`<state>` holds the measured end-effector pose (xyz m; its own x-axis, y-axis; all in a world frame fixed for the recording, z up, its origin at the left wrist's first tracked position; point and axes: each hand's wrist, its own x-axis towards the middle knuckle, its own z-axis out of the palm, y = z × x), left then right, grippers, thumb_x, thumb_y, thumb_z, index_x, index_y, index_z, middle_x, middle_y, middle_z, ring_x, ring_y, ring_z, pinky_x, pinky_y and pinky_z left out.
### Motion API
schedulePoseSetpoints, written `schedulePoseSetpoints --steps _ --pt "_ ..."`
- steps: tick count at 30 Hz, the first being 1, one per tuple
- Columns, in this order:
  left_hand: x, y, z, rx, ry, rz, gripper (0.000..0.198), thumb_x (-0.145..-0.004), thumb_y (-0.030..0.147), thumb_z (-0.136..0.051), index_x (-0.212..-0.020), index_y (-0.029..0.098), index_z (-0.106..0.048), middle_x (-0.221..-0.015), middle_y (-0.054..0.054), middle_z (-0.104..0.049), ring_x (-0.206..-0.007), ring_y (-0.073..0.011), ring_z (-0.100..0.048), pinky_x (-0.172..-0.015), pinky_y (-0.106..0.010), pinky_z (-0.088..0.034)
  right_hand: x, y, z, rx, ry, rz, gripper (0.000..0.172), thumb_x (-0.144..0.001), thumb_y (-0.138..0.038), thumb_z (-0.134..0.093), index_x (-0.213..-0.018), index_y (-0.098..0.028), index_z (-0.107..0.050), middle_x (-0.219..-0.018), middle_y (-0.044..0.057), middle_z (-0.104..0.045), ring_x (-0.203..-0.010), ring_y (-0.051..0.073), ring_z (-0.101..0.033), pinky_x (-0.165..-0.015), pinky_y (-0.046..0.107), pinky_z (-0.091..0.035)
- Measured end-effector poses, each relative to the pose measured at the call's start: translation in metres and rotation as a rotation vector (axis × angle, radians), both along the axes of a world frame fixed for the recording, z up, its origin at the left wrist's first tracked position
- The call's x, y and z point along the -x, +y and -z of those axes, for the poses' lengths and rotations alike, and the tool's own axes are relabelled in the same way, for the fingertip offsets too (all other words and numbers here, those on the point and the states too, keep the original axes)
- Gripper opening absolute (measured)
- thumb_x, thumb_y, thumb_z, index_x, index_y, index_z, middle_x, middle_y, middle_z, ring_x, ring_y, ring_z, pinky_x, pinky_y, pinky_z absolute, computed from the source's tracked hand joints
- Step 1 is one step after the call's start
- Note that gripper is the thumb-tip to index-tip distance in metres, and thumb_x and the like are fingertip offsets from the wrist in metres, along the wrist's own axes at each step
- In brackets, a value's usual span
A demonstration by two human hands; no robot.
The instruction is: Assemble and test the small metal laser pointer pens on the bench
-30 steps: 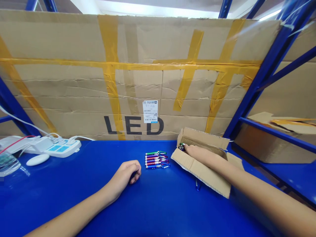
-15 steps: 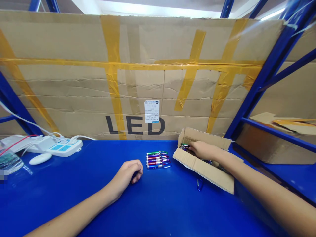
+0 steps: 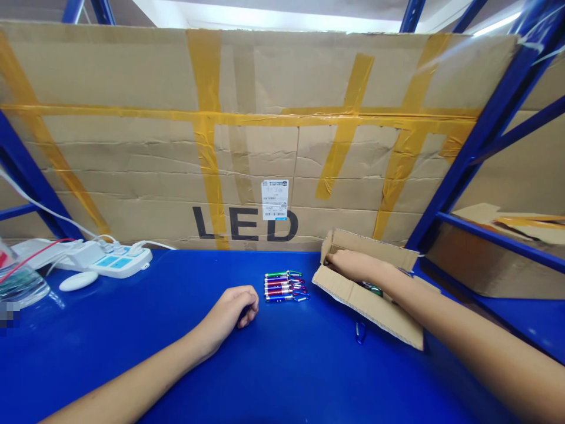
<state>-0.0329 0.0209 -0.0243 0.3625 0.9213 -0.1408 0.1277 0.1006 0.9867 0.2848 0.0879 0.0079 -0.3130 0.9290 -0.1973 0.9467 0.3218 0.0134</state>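
Note:
My left hand (image 3: 238,306) rests on the blue tabletop, its fingers loosely curled with nothing seen in them. Just to its right lies a neat row of several small pen-like flashlights (image 3: 282,287) in green, blue and red, each with a carabiner clip at its right end. My right hand (image 3: 348,263) reaches into the far left end of an open cardboard box (image 3: 368,306); its fingertips are hidden inside. Under my right forearm, a green metallic item (image 3: 373,288) shows in the box. A blue carabiner (image 3: 361,333) lies on the table by the box's near side.
Behind the table stands a large taped carton (image 3: 247,153) marked LED. At the left are a white power strip (image 3: 126,263) with cables, a white oval object (image 3: 78,281) and a clear plastic bag (image 3: 22,282). Blue rack posts (image 3: 468,141) and another carton (image 3: 477,265) are at the right.
My right hand has moved slightly left and deeper into the box's far end, covering the items seen there before. The left hand stays in place, and the view has shifted a little.

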Motion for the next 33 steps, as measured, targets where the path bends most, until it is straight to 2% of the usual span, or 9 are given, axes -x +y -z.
schedulePoseSetpoints --steps 4,9,15,19,26,30,33 --pt "0.0 0.0 0.0 -0.014 0.01 0.008 0.018 -0.07 0.033 -0.047 -0.062 0.016 -0.05 -0.053 0.002 -0.048 -0.046 -0.0085 -0.039 -0.048 -0.023 -0.026 0.008 0.001 0.001 0.022 -0.089 0.033 0.032 -0.088 -0.016 -0.041 -0.105 -0.014 -0.068 -0.112 0.016 -0.069 -0.099 0.028 -0.067 -0.082 0.037 -0.049" --pt "0.001 -0.001 -0.001 -0.033 0.034 0.026 0.019 -0.07 0.033 -0.046 -0.062 0.016 -0.05 -0.054 0.002 -0.049 -0.047 -0.0088 -0.039 -0.049 -0.023 -0.026 0.012 -0.002 0.002 0.069 -0.069 0.077 0.036 -0.09 -0.02 -0.038 -0.111 -0.018 -0.067 -0.122 0.012 -0.067 -0.107 0.027 -0.065 -0.086 0.038 -0.049" --pt "-0.001 0.0 0.0 -0.036 0.048 0.038 0.018 -0.069 0.033 -0.047 -0.062 0.016 -0.051 -0.055 0.002 -0.05 -0.047 -0.0089 -0.039 -0.049 -0.023 -0.027 0.01 -0.007 0.002 0.057 -0.035 0.113 0.036 -0.094 -0.023 -0.03 -0.11 -0.018 -0.063 -0.122 0.013 -0.066 -0.108 0.027 -0.064 -0.087 0.039 -0.048" --pt "0.0 0.0 0.0 -0.032 0.055 0.048 0.018 -0.069 0.033 -0.046 -0.062 0.016 -0.051 -0.054 0.002 -0.05 -0.047 -0.0092 -0.039 -0.049 -0.023 -0.027 0.008 -0.01 0.003 0.021 -0.044 0.075 0.035 -0.096 -0.021 -0.026 -0.108 -0.017 -0.059 -0.113 0.015 -0.068 -0.101 0.027 -0.066 -0.081 0.037 -0.048" --pt "0.0 -0.001 0.0 -0.041 0.066 0.053 0.017 -0.068 0.032 -0.046 -0.063 0.017 -0.051 -0.054 0.002 -0.05 -0.047 -0.0092 -0.039 -0.049 -0.023 -0.027 0.003 -0.004 0.011 -0.002 -0.11 -0.009 0.033 -0.096 -0.023 -0.03 -0.113 -0.017 -0.058 -0.105 0.017 -0.07 -0.096 0.028 -0.068 -0.077 0.038 -0.048" --pt "0.0 -0.001 0.0 -0.046 0.068 0.058 0.017 -0.068 0.032 -0.046 -0.063 0.017 -0.051 -0.054 0.002 -0.051 -0.046 -0.009 -0.039 -0.049 -0.023 -0.027 0.004 -0.001 0.012 0.041 -0.073 0.03 0.035 -0.095 -0.031 -0.036 -0.113 -0.018 -0.063 -0.115 0.017 -0.068 -0.099 0.029 -0.067 -0.079 0.04 -0.049" --pt "-0.001 -0.001 0.0 -0.047 0.07 0.053 0.018 -0.067 0.033 -0.046 -0.063 0.017 -0.051 -0.053 0.002 -0.05 -0.046 -0.0088 -0.039 -0.048 -0.023 -0.027 0.007 0.0 0.01 0.087 -0.026 0.051 0.031 -0.09 -0.036 -0.048 -0.105 -0.019 -0.069 -0.114 0.015 -0.069 -0.098 0.031 -0.068 -0.076 0.04 -0.05"
